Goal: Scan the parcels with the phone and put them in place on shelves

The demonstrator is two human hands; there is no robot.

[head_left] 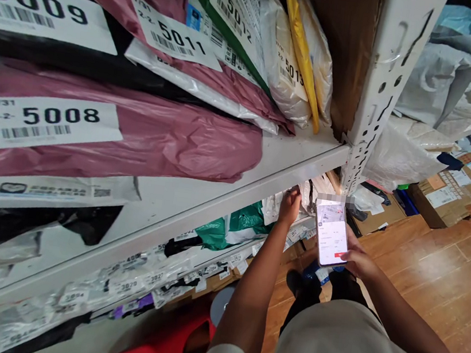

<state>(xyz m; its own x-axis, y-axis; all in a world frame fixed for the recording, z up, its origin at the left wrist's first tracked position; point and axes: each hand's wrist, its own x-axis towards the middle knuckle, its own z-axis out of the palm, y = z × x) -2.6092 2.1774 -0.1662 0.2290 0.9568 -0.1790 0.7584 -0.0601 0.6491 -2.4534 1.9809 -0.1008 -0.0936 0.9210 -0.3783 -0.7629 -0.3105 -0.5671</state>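
Observation:
In my right hand [361,261] is a smartphone [330,235] with a lit screen, held nearly upright. The thumb lies over the lower right of the screen, by a red button. My left hand [289,207] reaches under the shelf board to the level below, its fingers curled at the edge of a pale plastic parcel [318,190]. Light falls on the parcels there. Just left of that hand lies a green plastic parcel [251,219].
Above, a white shelf board [281,156] carries labelled parcels, including a pink one [179,140] marked 5008. A perforated white post [391,75] rises at the shelf's end. Below stand a red plastic stool [161,346] and, at right, cardboard boxes [445,192] on the wooden floor [444,273].

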